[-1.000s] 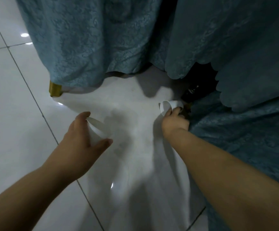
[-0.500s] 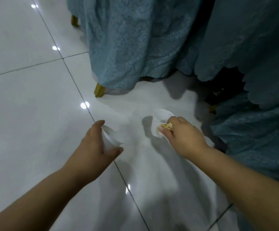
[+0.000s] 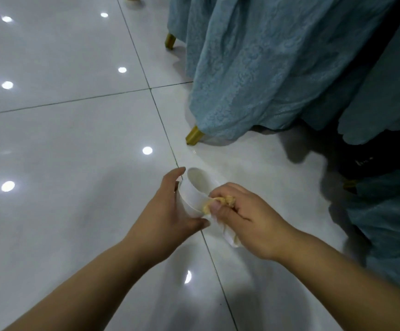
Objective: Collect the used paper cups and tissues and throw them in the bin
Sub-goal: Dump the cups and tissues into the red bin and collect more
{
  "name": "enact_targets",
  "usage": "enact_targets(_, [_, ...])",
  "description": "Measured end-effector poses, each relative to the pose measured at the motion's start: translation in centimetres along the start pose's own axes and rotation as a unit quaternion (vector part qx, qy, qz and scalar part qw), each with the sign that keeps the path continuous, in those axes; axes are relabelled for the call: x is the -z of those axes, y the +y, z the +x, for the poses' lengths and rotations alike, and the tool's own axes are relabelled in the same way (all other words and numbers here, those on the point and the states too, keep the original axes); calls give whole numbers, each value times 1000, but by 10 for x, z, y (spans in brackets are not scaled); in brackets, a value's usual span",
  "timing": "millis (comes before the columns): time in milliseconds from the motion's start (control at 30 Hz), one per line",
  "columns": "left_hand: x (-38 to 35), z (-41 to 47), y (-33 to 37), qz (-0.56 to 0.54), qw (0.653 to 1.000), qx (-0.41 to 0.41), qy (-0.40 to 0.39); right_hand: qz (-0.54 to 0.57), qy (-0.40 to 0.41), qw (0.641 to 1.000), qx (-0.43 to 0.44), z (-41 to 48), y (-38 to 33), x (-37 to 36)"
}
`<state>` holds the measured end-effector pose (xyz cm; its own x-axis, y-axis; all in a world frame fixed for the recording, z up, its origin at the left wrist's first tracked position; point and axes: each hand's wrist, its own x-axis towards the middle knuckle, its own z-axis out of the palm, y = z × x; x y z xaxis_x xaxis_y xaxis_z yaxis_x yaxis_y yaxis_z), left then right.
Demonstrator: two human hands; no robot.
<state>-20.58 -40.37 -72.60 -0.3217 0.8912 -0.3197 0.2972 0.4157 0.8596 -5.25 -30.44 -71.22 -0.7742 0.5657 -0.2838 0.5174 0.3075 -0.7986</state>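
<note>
Head view: The two hands, apart half a second ago with a cup in each, have now come together low over the floor (image 3: 62,211), near the middle of the scene. The left hand (image 3: 165,218) curls round a white paper cup (image 3: 194,192), fingers on its far side and thumb on its near side. The cup is tilted, its round mouth opening up and away. The right hand (image 3: 249,218) has closed in from the right until its load touches that cup. It grips a second cup (image 3: 230,232), white and mostly hidden under the palm, and pinches a crumpled yellowish scrap (image 3: 220,201) against it with the thumb. Whether that scrap is tissue cannot be told.

The draped furniture also sits farther off than before, and more floor shows on the left. The floor is glossy white tile, cut by thin dark grout lines (image 3: 163,125) and dotted with round light reflections (image 3: 147,150). At far right hang teal cloth covers (image 3: 254,68), woven with a faint raised pattern and falling in soft folds; one hem at the right is scalloped. A tapered gold leg (image 3: 194,136) pokes out beneath the nearest cover, and another gold leg (image 3: 170,41) stands farther back. Both cups look thin-walled and smooth, with the plain matt finish of paper.
</note>
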Motion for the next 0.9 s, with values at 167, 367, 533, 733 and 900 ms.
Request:
enact_targets(167, [7, -2, 5, -16, 1000, -4, 17, 88, -63, 993, -56, 4, -12, 8])
enact_targets(367, [35, -45, 53, -61, 995, 44, 64, 165, 70, 978, -104, -19, -83, 45])
enact_targets(533, [93, -79, 135, -102, 988, 67, 91, 168, 83, 975, -116, -44, -178, 93])
enact_targets(733, [182, -132, 275, -114, 987, 32, 107, 211, 123, 962, -124, -89, -322, 157])
enact_targets(900, [253, -185, 399, -122, 989, -16, 83, 254, 193, 939, -126, -138, -451, 216])
